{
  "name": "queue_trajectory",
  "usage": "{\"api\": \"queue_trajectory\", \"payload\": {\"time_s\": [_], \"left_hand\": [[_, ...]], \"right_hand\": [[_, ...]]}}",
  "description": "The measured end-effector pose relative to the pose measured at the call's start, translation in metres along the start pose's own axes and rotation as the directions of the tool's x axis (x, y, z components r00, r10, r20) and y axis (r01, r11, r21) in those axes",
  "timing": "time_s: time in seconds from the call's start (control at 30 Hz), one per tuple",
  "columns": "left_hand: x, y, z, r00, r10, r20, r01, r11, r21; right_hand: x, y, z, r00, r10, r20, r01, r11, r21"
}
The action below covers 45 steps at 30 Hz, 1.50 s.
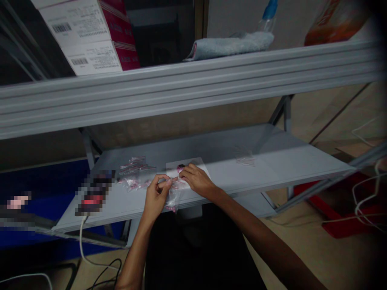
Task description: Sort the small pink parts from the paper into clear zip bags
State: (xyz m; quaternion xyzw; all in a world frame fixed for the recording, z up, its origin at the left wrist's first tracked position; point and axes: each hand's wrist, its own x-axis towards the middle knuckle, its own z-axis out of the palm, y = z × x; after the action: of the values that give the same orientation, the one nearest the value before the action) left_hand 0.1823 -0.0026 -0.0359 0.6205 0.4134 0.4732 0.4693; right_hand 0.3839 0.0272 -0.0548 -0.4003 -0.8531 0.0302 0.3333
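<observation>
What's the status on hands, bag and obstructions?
Left hand pinching clear bag; right hand at bag's top, grip unclear. Pink bits at bag's bottom. More bags lie left, not blocking hands.

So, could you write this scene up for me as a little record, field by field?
Left hand: pinches a small clear bag with something pink inside
Right hand: at the bag's upper edge; exact grip unclear
Work surface: grey lower shelf
Beside and under the hands: white sheet bearing small dark and pink pieces
Left of the hands: cluster of clear bags showing pink
Right of the hands: clear plastic, contents not discernible
Upper shelf: white-and-red boxes, greyish cloth, blue-capped bottle
</observation>
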Motion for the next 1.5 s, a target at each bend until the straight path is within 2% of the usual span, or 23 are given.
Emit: {"api": "queue_trajectory", "payload": {"time_s": [0.13, 0.23, 0.37, 0.47, 0.57, 0.67, 0.73, 0.8, 0.87, 0.93, 1.0, 1.17, 1.33, 1.4, 1.5], "left_hand": [[0.0, -0.002, -0.001, 1.0, 0.014, 0.003, -0.014, 0.999, 0.031], [-0.001, -0.003, -0.002, 1.0, 0.026, 0.011, -0.027, 0.996, 0.09], [-0.002, -0.002, -0.002, 0.998, 0.044, 0.041, -0.049, 0.989, 0.139], [-0.002, 0.0, -0.001, 0.997, 0.053, 0.058, -0.062, 0.985, 0.159], [-0.002, 0.001, -0.001, 0.997, 0.057, 0.049, -0.065, 0.985, 0.159], [-0.001, 0.003, -0.001, 0.999, 0.053, 0.002, -0.053, 0.992, 0.111], [-0.001, 0.004, 0.0, 0.999, 0.04, -0.034, -0.038, 0.998, 0.052], [0.0, 0.005, -0.001, 0.998, 0.028, -0.048, -0.028, 1.0, 0.004], [0.001, 0.004, -0.001, 0.998, 0.036, -0.047, -0.037, 0.999, -0.012], [0.002, 0.003, -0.002, 0.996, 0.069, -0.051, -0.07, 0.998, -0.006], [0.003, 0.002, -0.004, 0.992, 0.109, -0.062, -0.107, 0.994, 0.031], [0.003, -0.001, -0.007, 0.985, 0.148, -0.09, -0.129, 0.974, 0.186], [0.004, -0.001, -0.007, 0.987, 0.143, -0.07, -0.128, 0.974, 0.187], [0.004, -0.001, -0.006, 0.989, 0.133, -0.064, -0.12, 0.976, 0.182], [0.004, -0.002, -0.006, 0.991, 0.102, -0.082, -0.085, 0.978, 0.189]], "right_hand": [[0.002, -0.008, -0.01, 0.986, 0.111, -0.121, -0.068, 0.948, 0.311], [0.003, -0.014, -0.015, 0.972, 0.21, -0.109, -0.134, 0.868, 0.478], [0.003, -0.02, -0.012, 0.968, 0.247, -0.032, -0.184, 0.796, 0.577], [0.002, -0.024, -0.009, 0.961, 0.272, 0.04, -0.229, 0.709, 0.667], [0.002, -0.028, -0.011, 0.964, 0.247, 0.096, -0.239, 0.659, 0.713], [0.003, -0.027, -0.019, 0.965, 0.257, 0.052, -0.213, 0.652, 0.727], [0.003, -0.019, -0.023, 0.935, 0.352, -0.031, -0.216, 0.638, 0.74], [0.003, -0.007, -0.025, 0.884, 0.453, -0.118, -0.249, 0.668, 0.702], [0.002, 0.006, -0.024, 0.863, 0.477, -0.165, -0.314, 0.764, 0.563], [0.001, 0.015, -0.021, 0.891, 0.434, -0.137, -0.36, 0.856, 0.371], [0.0, 0.018, -0.016, 0.92, 0.385, -0.077, -0.361, 0.906, 0.219], [-0.001, 0.012, -0.003, 0.947, 0.321, 0.0, -0.321, 0.947, 0.029], [-0.001, 0.012, -0.002, 0.948, 0.319, -0.011, -0.318, 0.947, 0.056], [0.0, 0.012, -0.006, 0.954, 0.298, -0.032, -0.291, 0.946, 0.141], [0.003, 0.004, -0.014, 0.97, 0.243, -0.016, -0.221, 0.903, 0.367]]}}
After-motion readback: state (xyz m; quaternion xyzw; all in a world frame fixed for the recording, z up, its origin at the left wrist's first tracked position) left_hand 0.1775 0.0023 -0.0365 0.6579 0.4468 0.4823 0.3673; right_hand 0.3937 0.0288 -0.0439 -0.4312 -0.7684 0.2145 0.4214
